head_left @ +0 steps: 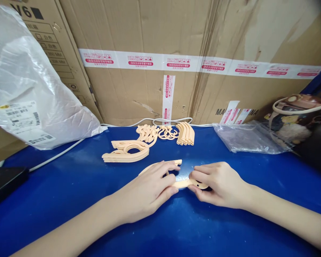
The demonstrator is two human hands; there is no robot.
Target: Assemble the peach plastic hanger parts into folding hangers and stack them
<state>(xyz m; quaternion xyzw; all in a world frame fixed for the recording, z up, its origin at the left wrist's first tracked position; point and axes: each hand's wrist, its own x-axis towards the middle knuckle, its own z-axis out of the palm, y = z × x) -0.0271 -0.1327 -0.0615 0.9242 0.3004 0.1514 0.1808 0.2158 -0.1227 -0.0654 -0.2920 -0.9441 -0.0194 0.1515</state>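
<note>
My left hand [152, 192] is closed around the left end of a cream plastic hanger arm [182, 184]. The fingers of my right hand [216, 184] pinch its other end, where a rounded part with a dark hole shows. Whether that part is separate or joined to the arm, I cannot tell. A second cream arm [178, 162] shows behind my left fingers, partly covered by them. Beyond my hands lie a stack of folded cream hangers [127, 157], loose curved arms [147, 132], a heap of hooks [168, 132] and a row of bent arms [186, 134].
Cardboard boxes [139, 92] stand along the back of the blue table [160, 232]. At the left are a white plastic parcel [29, 89] and a black object [6, 185]. A clear plastic bag [243, 137] and a decorated bag [294, 121] sit at the right. A white cable [59, 155] crosses behind.
</note>
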